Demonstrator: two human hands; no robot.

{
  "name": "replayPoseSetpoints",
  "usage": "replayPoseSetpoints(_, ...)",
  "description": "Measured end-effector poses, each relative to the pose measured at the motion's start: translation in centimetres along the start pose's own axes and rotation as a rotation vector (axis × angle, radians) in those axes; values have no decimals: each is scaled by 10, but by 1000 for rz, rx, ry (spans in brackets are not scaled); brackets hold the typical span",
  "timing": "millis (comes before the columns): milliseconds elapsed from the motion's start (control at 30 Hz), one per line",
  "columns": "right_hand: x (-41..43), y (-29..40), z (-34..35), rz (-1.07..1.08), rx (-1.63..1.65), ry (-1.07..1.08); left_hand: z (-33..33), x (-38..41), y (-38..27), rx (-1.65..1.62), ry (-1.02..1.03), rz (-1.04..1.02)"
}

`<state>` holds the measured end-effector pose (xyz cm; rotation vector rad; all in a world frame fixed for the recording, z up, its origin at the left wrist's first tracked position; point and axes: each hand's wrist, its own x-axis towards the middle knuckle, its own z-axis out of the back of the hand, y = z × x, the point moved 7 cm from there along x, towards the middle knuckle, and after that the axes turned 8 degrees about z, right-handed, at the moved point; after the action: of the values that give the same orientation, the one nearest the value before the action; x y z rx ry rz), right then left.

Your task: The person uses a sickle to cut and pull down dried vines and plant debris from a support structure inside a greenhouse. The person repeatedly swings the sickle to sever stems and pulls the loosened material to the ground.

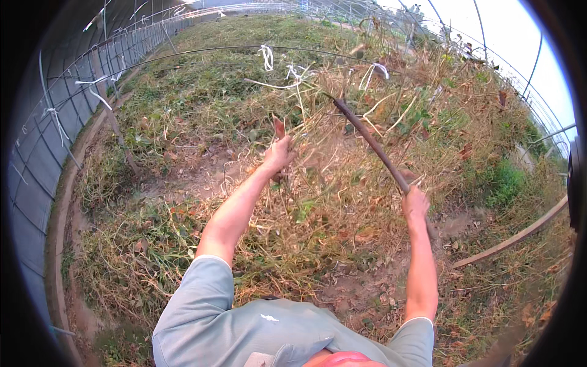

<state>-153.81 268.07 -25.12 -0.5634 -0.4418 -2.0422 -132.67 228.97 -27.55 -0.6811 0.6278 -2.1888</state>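
My right hand (416, 204) is closed around the lower part of a dark wooden stick (372, 141), which slants up and to the left. The stick's far end reaches into a tangle of dry vines (330, 87). To the left, my left hand (279, 153) makes a fist among pale vine stems and seems to grip some of them; its fingers partly hide what is inside. A brown dry leaf (278, 127) stands just above that fist. Withered vines and leaves cover the ground below both hands.
A thin wire (202, 49) with white ties (267, 58) crosses ahead. At left, a wooden post (112, 117) leans before the greenhouse's grey wall (36, 202). A long wooden pole (509, 236) lies at right. Metal hoops (536, 64) arch over the right side.
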Motion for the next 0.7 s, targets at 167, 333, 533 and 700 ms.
replayPoseSetpoints(167, 3, 99, 41, 111, 0, 169, -96, -56, 5, 89, 89, 158)
replayPoseSetpoints(333, 20, 185, 93, 674, 53, -289, -164, -146, 30, 203, 180, -15)
replayPoseSetpoints(533, 63, -42, 47, -472, 37, 249, -148, -191, 73, 162, 227, 147)
replayPoseSetpoints(700, -43, -80, 21, -394, -226, 156, -184, -257, 150, 57, 485, 308)
